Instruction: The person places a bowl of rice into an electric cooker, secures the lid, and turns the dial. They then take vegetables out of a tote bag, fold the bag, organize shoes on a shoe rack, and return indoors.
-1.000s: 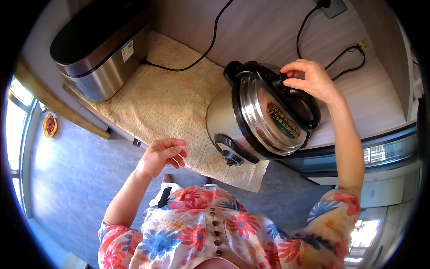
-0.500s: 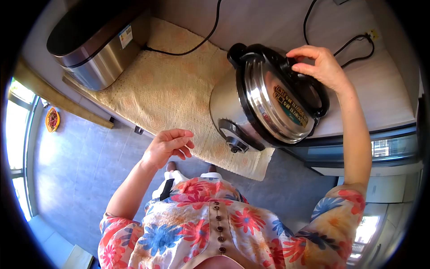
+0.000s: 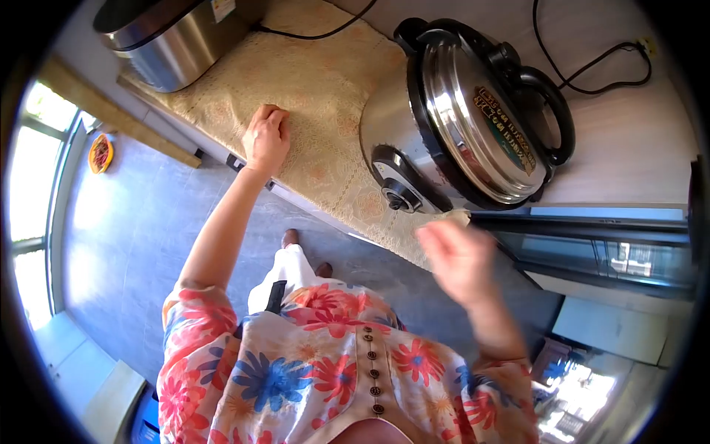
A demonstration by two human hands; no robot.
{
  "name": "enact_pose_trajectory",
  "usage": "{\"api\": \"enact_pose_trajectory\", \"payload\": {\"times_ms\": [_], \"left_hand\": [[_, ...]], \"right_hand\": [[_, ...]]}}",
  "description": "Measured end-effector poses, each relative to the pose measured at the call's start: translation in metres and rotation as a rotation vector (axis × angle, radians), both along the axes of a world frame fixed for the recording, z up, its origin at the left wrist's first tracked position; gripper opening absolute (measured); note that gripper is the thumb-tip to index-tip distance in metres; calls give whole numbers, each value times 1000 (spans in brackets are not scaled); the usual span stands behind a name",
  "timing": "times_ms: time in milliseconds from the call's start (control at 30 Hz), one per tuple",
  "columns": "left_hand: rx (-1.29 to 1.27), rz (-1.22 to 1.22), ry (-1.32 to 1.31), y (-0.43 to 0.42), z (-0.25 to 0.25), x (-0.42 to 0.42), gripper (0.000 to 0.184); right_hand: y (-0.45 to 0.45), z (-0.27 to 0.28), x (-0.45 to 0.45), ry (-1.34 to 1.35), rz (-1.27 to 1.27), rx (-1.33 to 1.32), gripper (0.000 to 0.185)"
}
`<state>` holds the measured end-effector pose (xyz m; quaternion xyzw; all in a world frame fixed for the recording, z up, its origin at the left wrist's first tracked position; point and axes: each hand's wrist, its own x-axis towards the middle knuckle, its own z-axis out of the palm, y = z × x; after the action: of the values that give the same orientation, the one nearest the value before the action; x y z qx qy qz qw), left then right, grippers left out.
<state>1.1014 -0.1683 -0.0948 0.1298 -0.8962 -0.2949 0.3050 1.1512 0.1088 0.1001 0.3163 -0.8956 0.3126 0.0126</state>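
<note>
Silver cooker: rounded brushed-metal body, standing on the right part of the desk, beside a wide stretch of cream patterned cloth; its underside is hidden.
Lid: polished steel with bright streaks of reflection, seated within a thick black rim.
Lid handle: black, a curved loop on the lid's far side.
Lid sticker: dark green with gold lettering, too distorted to read.
Dial: dark and round, set low on the front panel.
Second appliance: steel-sided, cut off by the upper edge.
Left hand: fingers curled, over the cloth near the desk's front edge; whether it grips fabric, I cannot tell.
Right hand: blurred, in front of the cooker, apart from the lid; how far open, or holding anything, I cannot tell.
</note>
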Motion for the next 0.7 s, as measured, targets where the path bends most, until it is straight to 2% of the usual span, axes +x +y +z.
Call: {"api": "enact_pose_trajectory", "payload": {"times_ms": [67, 167, 500, 700], "left_hand": [[-110, 51, 17, -4, -8, -5, 12], [-138, 75, -2, 3, -8, -6, 9], [-95, 42, -67, -2, -11, -8, 10], [-96, -26, -24, -9, -22, -6, 10]], "right_hand": [[4, -64, 10, -84, -34, -16, 13], [5, -118, 12, -119, -121, -60, 18], [-23, -151, 8, 121, -498, -133, 29], [-49, -161, 12, 222, -696, -274, 25]]}}
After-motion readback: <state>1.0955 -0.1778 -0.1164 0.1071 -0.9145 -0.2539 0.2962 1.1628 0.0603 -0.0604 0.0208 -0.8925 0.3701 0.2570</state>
